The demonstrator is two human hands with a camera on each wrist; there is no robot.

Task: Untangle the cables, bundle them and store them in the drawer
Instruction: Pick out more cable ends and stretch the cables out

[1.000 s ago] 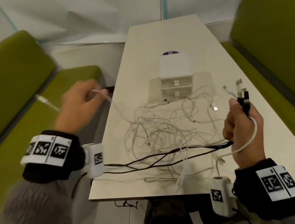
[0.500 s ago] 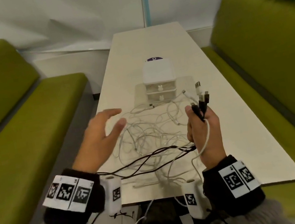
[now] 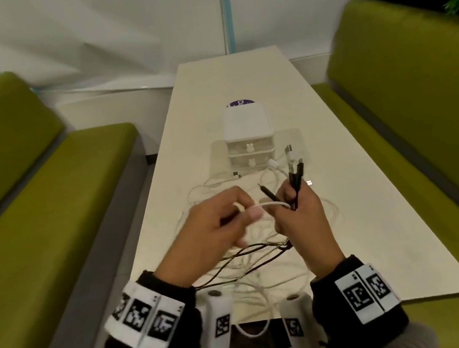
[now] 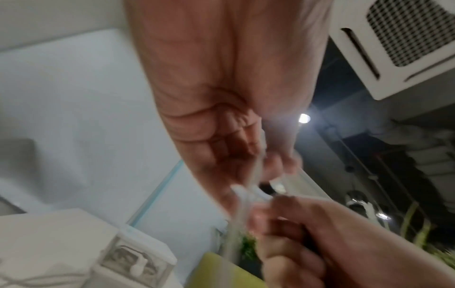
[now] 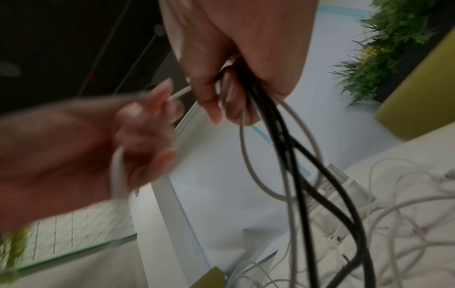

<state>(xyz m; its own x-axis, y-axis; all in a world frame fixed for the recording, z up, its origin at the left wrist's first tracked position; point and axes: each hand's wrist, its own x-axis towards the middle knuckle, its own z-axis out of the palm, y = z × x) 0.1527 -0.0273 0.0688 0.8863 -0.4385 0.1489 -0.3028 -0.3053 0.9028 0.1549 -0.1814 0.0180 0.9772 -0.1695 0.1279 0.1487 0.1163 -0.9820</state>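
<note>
1. A bunch of cable ends (image 3: pixel 294 176) is gripped in the right hand (image 3: pixel 303 219), its fingers curled round several black leads and white ones; this grip appears meant to keep the freed ends gathered while the rest is sorted.
2. A white cable (image 3: pixel 270 205) is pinched between thumb and fingers of the left hand (image 3: pixel 217 231), just beside the right hand, seemingly so that it can be passed across or drawn free.
3. The gripped plugs point up and away from the person, so the bunch's long axis stands near upright; below the fist the leads hang down to the surface (image 3: pixel 366 211).
4. The pinched white length runs roughly level, from left to right between the two hands.
5. The remaining tangle (image 3: pixel 238 267) lies loose on the surface under and beyond the hands.
6. The small drawer unit (image 3: pixel 248 136) stands beyond the tangle with both drawers closed, so storing is judged still to come.
</note>
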